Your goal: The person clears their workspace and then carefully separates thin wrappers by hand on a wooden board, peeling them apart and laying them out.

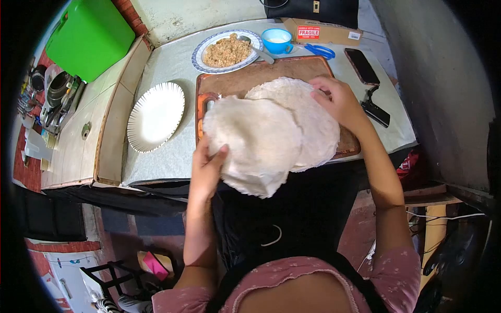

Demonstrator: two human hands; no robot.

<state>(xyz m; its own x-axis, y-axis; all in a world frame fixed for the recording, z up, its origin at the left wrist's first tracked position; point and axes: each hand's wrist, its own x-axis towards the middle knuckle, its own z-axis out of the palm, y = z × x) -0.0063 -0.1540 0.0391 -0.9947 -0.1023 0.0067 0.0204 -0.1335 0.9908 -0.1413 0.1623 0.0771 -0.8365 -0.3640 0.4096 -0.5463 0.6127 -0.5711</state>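
Several thin round dough wrappers lie over a brown cutting board (229,81). My left hand (207,164) pinches the left edge of the nearer dough wrappers (255,135), raised partly off the board, their lower edge hanging past the table's front. Beneath and to the right rests another dough wrapper (318,128). My right hand (336,99) is at its upper right edge, fingers curled with the fingertips on or by the dough; whether they grip it I cannot make out. Behind the board sits a patterned plate (198,58) of crumbly filling (227,51) with a spoon (261,55).
A white paper plate (156,117) lies left of the board. Behind it are a blue cup (277,40), blue scissors (320,50) and a cardboard box (331,34). A phone (361,66) and a black stand (376,110) are at right. A green bin (91,39) stands back left.
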